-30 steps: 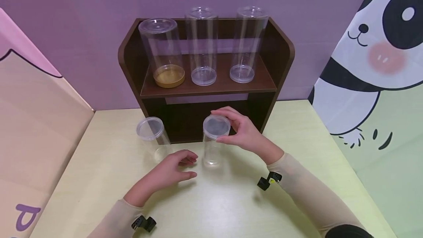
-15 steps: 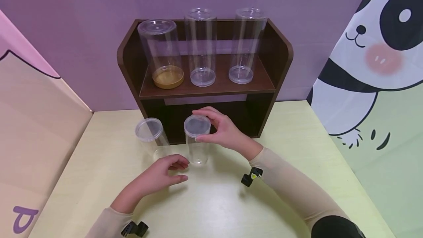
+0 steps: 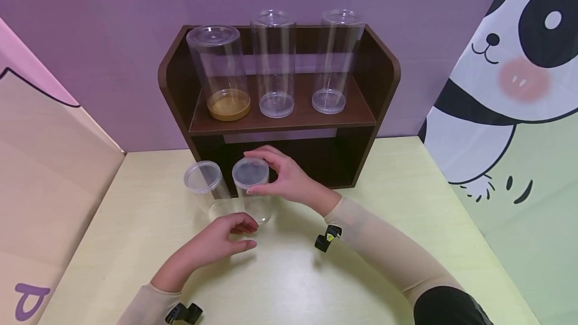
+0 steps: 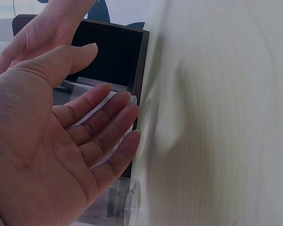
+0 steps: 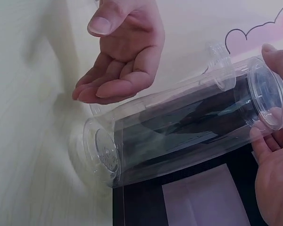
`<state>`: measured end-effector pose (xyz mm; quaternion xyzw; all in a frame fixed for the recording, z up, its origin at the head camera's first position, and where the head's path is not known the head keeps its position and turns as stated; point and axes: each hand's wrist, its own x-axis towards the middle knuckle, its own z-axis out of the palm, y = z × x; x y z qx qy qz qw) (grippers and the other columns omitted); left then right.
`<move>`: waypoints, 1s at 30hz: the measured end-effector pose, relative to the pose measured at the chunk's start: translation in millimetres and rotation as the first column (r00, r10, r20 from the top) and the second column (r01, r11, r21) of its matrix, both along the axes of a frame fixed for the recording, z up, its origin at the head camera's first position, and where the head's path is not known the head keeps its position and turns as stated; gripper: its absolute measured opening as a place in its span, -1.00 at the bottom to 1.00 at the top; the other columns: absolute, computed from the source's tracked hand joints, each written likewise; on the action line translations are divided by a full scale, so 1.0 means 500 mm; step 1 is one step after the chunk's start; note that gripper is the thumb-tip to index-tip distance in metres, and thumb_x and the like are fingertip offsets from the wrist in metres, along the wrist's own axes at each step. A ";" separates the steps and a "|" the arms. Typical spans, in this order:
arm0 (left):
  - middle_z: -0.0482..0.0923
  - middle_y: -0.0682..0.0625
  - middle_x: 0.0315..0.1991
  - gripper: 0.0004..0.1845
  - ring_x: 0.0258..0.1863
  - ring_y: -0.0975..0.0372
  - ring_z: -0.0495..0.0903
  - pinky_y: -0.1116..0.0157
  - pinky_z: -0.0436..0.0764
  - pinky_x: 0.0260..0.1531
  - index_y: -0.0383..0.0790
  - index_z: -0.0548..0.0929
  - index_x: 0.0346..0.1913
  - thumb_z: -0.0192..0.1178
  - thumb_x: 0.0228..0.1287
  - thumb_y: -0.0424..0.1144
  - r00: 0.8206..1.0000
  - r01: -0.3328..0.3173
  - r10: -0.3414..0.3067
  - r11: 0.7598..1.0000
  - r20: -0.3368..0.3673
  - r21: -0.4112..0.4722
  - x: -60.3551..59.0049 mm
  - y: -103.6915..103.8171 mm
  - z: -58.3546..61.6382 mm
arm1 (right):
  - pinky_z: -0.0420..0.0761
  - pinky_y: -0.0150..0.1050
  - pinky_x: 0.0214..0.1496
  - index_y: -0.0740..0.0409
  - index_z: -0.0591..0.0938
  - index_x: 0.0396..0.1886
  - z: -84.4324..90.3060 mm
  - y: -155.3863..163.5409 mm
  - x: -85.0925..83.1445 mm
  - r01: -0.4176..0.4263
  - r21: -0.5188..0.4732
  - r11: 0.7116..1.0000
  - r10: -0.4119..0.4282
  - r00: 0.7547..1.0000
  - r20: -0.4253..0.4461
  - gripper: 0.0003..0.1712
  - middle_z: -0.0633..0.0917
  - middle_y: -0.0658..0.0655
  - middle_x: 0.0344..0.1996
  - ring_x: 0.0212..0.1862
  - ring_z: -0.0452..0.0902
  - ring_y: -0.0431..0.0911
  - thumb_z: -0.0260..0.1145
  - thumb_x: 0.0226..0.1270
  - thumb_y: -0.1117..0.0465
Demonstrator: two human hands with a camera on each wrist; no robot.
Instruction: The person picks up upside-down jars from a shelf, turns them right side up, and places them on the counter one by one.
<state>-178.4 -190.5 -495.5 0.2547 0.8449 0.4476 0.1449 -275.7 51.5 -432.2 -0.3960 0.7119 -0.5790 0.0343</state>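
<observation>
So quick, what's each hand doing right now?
Left hand: open, fingers loosely curled, holding nothing, close to the jar's base.
Right hand: fingers gripping the lid end of the clear jar standing on the table.

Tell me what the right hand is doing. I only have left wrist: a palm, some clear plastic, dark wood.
Observer: The right hand grips a clear jar by its top, fingers curled round the lid.
Operator: Left hand on it too?
Observer: The left hand is open by the jar's base and holds nothing. I cannot tell whether the fingertips touch it.
Operator: Other jars around?
Observer: A second jar stands just left of it on the table. Three tall jars stand on the shelf behind.
</observation>
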 end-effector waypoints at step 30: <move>0.74 -0.04 0.06 -0.63 0.12 0.02 0.76 -0.04 0.72 0.27 -0.25 0.72 0.14 0.51 0.47 -0.11 0.999 0.026 -0.025 1.000 0.040 -0.007 0.007 -0.001 0.000 | 0.48 -0.19 0.60 0.24 0.60 0.49 -0.039 -0.039 -0.006 0.024 -0.033 0.999 -0.024 1.000 0.002 -0.15 0.61 0.12 0.32 0.32 0.56 -0.16 0.72 0.20 0.41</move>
